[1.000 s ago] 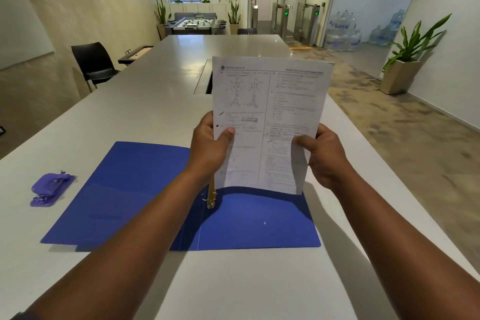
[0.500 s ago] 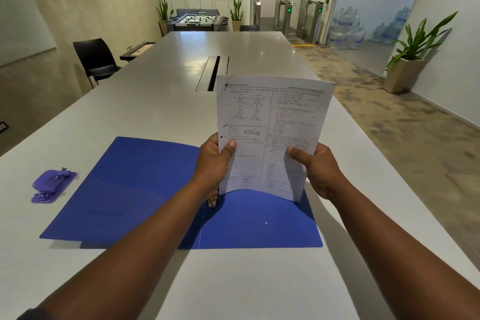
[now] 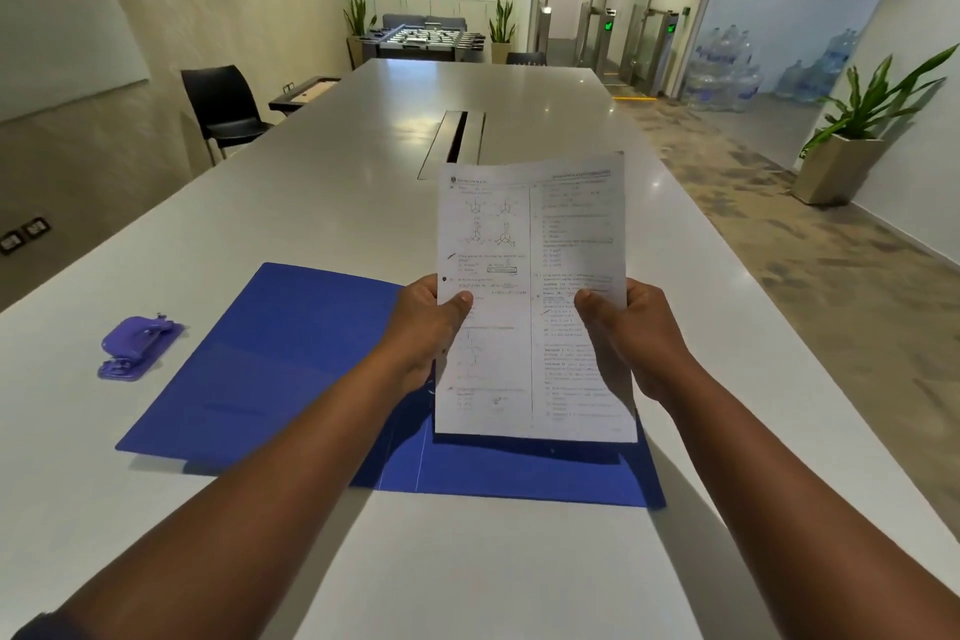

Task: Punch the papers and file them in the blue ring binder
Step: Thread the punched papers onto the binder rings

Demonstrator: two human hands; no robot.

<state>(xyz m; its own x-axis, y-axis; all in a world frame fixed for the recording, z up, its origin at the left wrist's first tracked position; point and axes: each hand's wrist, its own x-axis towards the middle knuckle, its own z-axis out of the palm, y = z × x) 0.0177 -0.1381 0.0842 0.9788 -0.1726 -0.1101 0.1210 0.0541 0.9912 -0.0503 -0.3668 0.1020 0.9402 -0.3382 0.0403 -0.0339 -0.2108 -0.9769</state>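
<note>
The long white table [image 3: 519, 561] carries every item. The blue ring binder [image 3: 291, 379] lies open and flat at centre frame; its metal fastener is hidden behind the left hand.

The papers [image 3: 530, 234] are held tilted above the binder's right-hand leaf, printed face toward the camera, lower edge just above the blue cover. The left hand [image 3: 423, 327] pinches the sheets' left margin, thumb on the face and fingers behind. The right hand [image 3: 636, 333] grips the right margin the same way.

The purple hole punch [image 3: 136, 348] rests at 9 o'clock from the binder, well apart from both hands.

Procedure, as judged: whether the sheets are punched cannot be told. If not, square the edges first, then carry the stack toward 9 o'clock and seat the left margin fully in the punch. Keep both pinches firm so the sheets do not fan.
</note>
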